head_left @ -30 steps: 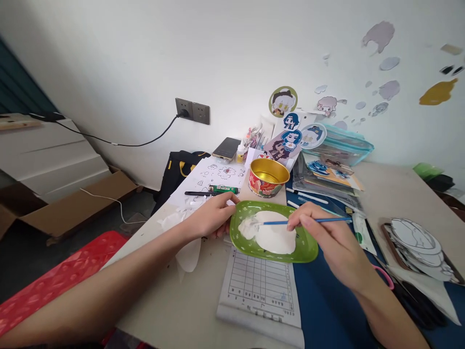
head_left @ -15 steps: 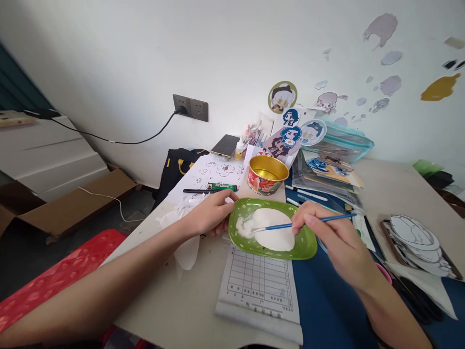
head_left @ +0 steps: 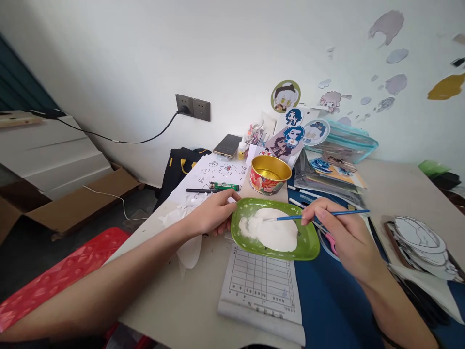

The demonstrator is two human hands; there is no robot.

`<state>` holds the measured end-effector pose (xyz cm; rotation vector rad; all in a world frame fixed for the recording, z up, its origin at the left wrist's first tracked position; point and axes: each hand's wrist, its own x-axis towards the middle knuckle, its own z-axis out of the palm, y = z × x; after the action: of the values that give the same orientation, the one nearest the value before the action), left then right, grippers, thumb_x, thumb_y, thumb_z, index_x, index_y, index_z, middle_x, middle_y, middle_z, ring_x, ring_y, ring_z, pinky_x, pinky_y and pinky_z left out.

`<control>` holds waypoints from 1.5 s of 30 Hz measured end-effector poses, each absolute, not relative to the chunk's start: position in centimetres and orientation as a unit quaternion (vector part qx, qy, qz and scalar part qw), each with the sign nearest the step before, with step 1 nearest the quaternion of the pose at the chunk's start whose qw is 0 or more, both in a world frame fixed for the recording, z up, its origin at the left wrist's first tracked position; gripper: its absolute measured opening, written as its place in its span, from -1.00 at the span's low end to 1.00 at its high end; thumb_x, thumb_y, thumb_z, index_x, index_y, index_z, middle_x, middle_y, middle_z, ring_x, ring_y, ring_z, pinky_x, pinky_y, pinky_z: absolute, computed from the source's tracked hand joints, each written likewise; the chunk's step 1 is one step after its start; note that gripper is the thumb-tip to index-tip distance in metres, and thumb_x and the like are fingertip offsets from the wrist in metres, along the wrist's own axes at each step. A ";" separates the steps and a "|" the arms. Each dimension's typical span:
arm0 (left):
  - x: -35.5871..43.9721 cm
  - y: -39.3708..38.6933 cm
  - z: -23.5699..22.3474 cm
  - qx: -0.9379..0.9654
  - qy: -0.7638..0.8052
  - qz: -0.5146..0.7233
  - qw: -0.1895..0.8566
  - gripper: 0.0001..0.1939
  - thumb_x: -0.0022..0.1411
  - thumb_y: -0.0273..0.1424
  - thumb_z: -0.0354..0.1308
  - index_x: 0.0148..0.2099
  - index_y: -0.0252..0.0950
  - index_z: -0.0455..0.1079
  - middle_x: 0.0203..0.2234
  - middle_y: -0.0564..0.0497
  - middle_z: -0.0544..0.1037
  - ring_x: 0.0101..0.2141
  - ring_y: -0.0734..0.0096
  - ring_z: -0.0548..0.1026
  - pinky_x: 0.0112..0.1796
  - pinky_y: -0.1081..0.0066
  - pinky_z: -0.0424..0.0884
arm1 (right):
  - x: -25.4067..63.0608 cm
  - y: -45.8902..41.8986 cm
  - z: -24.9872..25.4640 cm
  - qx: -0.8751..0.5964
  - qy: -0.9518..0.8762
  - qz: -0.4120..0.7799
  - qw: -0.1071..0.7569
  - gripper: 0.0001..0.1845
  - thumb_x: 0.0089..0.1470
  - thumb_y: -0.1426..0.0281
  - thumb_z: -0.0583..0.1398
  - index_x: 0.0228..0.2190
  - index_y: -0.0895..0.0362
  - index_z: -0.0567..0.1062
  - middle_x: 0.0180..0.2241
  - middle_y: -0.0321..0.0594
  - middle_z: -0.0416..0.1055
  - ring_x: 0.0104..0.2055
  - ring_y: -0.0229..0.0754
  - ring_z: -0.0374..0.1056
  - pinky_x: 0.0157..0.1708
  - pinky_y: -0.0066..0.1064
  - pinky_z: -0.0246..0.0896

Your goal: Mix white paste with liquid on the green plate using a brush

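My left hand (head_left: 214, 213) grips the left end of a green tray (head_left: 311, 246), with its thumb on the rim and its lower fingers partly hidden. A pool of thick white paste (head_left: 279, 235) spreads over the tray, thinner and lumpy at the left. In my right hand (head_left: 339, 237) is a slim blue paintbrush (head_left: 288, 217), pinched between thumb and fingers. Its tip points left and rests at the upper part of the paste. Under the tray's near edge lies a printed form pad (head_left: 261, 286).
Behind the tray stands a floral paper bowl (head_left: 269, 183) with a gold inside. Crumpled white tissue (head_left: 181, 213) lies beside my left wrist. Pink-handled scissors (head_left: 330, 242) sit under my right hand. Paper cutouts (head_left: 417, 237) are stacked at the right, and a phone (head_left: 227, 145) lies at the back.
The brush tip has moved right and up across the paste, and my right hand has shifted right with it. My left hand stays on the tray. The whole view has shifted slightly.
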<state>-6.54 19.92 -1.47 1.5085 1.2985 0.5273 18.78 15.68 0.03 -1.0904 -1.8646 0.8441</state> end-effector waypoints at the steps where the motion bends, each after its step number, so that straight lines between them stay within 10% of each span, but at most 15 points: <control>1: -6.5 19.9 -1.5 0.628 0.540 0.219 0.516 -0.85 0.15 -0.41 -0.09 -0.21 -0.23 0.23 -0.80 0.19 0.29 -0.78 0.49 0.22 -0.77 0.54 0.11 | 18.8 15.7 0.0 -0.427 -0.740 0.334 0.398 -0.69 0.26 0.28 -0.02 -0.42 0.04 0.44 -0.39 -0.26 0.34 -0.26 -0.16 0.25 -0.21 -0.28 0.04; 45: -6.7 20.0 -1.7 0.625 0.532 0.224 0.525 -0.85 0.18 -0.42 -0.11 -0.20 -0.23 0.22 -0.78 0.19 0.31 -0.77 0.51 0.23 -0.79 0.57 0.13 | 19.2 16.9 -0.6 -0.450 -0.730 0.322 0.402 -0.64 0.25 0.22 -0.01 -0.45 0.08 0.47 -0.40 -0.24 0.39 -0.27 -0.16 0.28 -0.22 -0.33 0.09</control>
<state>-6.67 20.04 -1.71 1.4962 1.2732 0.5363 19.22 16.88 -0.61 -1.1360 -1.8446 0.8125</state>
